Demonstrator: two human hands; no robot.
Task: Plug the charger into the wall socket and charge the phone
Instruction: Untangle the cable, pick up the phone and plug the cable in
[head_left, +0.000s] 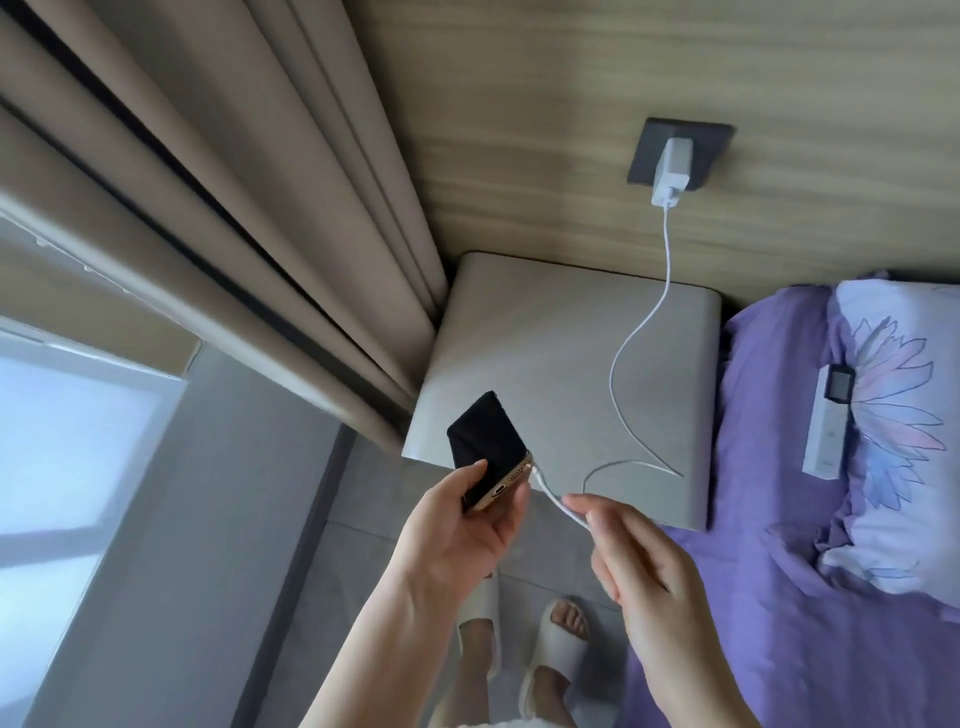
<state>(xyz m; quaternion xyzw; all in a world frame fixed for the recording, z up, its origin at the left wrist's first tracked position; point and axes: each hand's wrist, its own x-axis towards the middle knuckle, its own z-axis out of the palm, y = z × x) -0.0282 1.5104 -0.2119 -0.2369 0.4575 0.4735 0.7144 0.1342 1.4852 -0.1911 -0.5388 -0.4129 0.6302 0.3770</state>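
A white charger (671, 171) sits plugged in the dark wall socket (711, 150) on the wooden wall. Its white cable (631, 338) hangs down and loops over the bedside table. My left hand (457, 535) holds a black phone with a gold edge (491, 441), screen dark, bottom port facing me. My right hand (639, 556) pinches the cable near its end. The plug tip (535, 473) lies beside the phone's bottom right corner, just right of the port and not in it.
The grey bedside table (519, 364) stands below the socket. Beige curtains (208, 208) hang on the left beside a window. A purple bed (779, 467) with a flowered pillow and a white remote (826, 426) lies on the right. My slippered feet (556, 644) stand on the floor.
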